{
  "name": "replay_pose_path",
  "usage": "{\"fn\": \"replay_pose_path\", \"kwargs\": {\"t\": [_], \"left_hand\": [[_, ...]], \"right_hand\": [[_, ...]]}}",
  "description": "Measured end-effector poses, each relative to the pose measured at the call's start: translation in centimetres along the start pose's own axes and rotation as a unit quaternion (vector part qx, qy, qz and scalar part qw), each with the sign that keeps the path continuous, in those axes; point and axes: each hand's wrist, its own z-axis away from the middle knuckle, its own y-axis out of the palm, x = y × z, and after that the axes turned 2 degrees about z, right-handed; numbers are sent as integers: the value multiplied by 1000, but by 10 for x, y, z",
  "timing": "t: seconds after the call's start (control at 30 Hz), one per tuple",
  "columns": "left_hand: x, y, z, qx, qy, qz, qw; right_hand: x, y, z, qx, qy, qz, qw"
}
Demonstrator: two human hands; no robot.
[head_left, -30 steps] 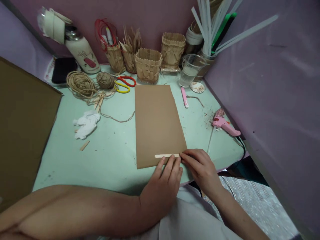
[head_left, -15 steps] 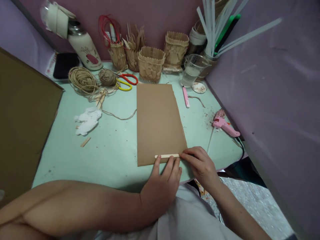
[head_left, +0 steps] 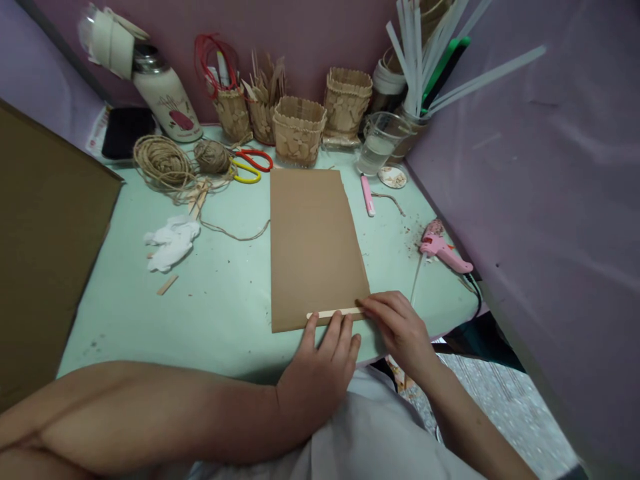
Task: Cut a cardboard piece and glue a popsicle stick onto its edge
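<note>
Barely shifted, both hands still press the stick (head_left: 334,312) onto cardboard (head_left: 313,247).

A plain brown card sheet (head_left: 313,247) lies on the pale mint-green tabletop (head_left: 225,293), with a light, cream-coloured wooden stick (head_left: 333,312) near its near edge. Toward the right edge lies a pink glue gun (head_left: 443,248); near the far edge, scissors (head_left: 250,167) with red and yellow handles, tan twine (head_left: 163,162) and a white crumpled tissue (head_left: 171,243).
</note>
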Motion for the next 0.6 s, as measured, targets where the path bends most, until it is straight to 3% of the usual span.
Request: {"fn": "replay_pose_path", "kwargs": {"t": [0.23, 0.6], "left_hand": [[1, 1, 0, -6, -5, 10, 1000], [1, 2, -1, -15, 2, -3, 1000]], "right_hand": [[-5, -16, 3, -14, 27, 34, 999], [0, 1, 2, 19, -10, 10, 1000]]}}
